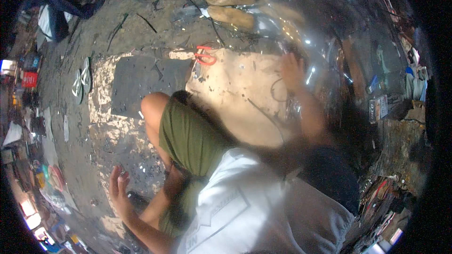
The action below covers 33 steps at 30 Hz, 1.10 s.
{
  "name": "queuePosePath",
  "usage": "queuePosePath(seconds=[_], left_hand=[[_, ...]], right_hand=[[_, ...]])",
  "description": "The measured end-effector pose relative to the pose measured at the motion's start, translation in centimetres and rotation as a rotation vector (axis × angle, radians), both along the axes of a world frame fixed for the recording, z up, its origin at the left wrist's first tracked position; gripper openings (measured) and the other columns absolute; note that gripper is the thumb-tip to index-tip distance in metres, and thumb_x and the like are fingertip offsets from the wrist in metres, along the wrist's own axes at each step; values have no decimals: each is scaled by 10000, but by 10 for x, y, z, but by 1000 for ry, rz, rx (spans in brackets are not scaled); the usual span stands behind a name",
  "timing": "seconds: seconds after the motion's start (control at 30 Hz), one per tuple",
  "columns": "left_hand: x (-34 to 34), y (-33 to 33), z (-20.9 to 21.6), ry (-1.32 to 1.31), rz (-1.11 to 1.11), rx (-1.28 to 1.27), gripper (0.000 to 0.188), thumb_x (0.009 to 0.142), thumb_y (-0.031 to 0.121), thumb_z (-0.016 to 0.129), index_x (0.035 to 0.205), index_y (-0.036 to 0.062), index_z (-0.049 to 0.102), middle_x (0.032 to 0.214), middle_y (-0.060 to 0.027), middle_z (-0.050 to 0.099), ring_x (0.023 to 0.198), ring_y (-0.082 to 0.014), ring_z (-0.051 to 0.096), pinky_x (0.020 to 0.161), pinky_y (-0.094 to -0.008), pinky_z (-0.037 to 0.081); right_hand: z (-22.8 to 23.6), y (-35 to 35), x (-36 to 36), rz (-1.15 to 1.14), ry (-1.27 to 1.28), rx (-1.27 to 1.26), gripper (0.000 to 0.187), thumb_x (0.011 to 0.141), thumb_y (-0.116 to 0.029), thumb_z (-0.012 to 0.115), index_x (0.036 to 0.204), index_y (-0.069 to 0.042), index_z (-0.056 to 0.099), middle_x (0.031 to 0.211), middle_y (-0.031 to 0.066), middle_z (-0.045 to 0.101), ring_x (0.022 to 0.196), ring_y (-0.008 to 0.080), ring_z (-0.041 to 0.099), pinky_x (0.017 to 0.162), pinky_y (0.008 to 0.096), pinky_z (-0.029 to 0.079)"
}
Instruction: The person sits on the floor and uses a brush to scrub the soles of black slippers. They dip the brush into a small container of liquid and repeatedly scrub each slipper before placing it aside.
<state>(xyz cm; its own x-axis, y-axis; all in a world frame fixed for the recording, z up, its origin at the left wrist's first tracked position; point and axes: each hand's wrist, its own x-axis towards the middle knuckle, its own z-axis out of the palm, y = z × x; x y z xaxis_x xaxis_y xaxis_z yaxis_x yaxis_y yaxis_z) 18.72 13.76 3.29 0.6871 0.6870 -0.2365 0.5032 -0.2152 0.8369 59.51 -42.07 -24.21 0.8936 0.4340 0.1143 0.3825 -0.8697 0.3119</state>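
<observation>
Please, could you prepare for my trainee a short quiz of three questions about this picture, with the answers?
1. True or false: the scissors have blue handles.
2. Which of the person's hands is nearer the clear plastic? A) left B) right
3. Fill in: a pair of ____ lies left of the dark sheet.

Key: 1. False, they are red. 2. B, the right hand. 3. Flip-flops.

Pr. of flip-flops (85, 74) on flr at L, sm. box (378, 108) at far R.
</observation>
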Motion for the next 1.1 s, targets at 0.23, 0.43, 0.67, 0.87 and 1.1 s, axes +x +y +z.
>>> queuePosePath(seconds=[0.23, 0.43, 0.67, 0.87, 1.1], left_hand=[[-90, -10, 34, -101, 254, -32, 533, 1054, 378, 512, 1456, 30, 479, 1438, -163, 547, 1250, -285, 574, 1041, -407, 448], [-151, -23, 68, -97, 426, 31, 473, 1040, 211, 467, 1455, -16, 443, 1367, -204, 570, 1224, -308, 581, 1047, -412, 457], [-185, -70, 103, -114, 894, 149, 445, 1006, 164, 544, 1409, -21, 509, 1089, -90, 598, 947, -184, 558, 830, -326, 481], [-217, -51, 66, -53, 703, 193, 551, 1032, 355, 544, 1433, -20, 490, 1270, -146, 609, 1126, -250, 600, 966, -381, 478], [-218, 8, -3, -67, 556, -40, 421, 1045, 215, 563, 1395, -16, 534, 1145, -103, 685, 1028, -175, 644, 904, -315, 526]], right_hand=[[63, 80, 37, -354, 164, 63, 338, 851, -272, 625, 1149, -162, 741, 1277, 100, 670, 1325, 405, 458, 1056, 744, 213], [3, 264, 138, 217, -77, 754, 360, 923, -262, 634, 1173, -3, 649, 1057, 219, 688, 1070, 435, 609, 994, 513, 460], [-9, 293, 173, -135, 350, 493, 326, 853, -163, 677, 1153, -35, 684, 1125, 207, 700, 1103, 392, 648, 994, 514, 483], [96, 188, 151, 7, 65, 1045, 303, 908, -178, 633, 1172, -35, 670, 1086, 199, 714, 993, 334, 684, 892, 409, 520], [59, 27, 80, -230, -402, 422, 544, 934, -295, 615, 1369, 19, 528, 1345, 269, 571, 1244, 437, 527, 1096, 517, 378]])
